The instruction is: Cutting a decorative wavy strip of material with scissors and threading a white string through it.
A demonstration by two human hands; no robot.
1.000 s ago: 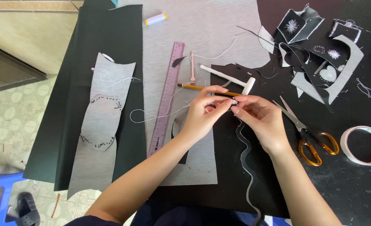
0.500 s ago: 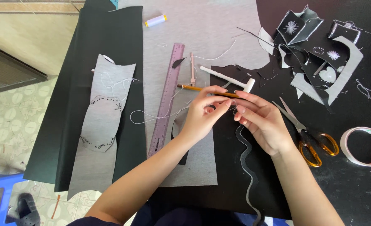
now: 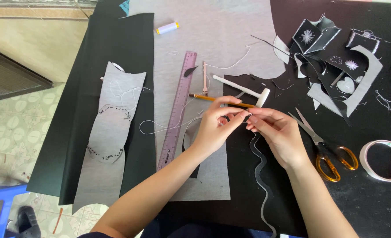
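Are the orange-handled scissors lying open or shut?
Shut. The scissors lie flat on the black table right of the right hand, blades together in one point, orange loops side by side.

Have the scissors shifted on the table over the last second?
No. The scissors lie in the same spot, between the right hand and the tape roll, blades pointing toward the small white hammer as before.

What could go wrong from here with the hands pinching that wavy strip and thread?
The left hand and right hand meet fingertip to fingertip over the wavy grey strip; its free tail may twist. The loose white thread trails across the purple ruler and could snag. The scissors lie close to the right wrist.
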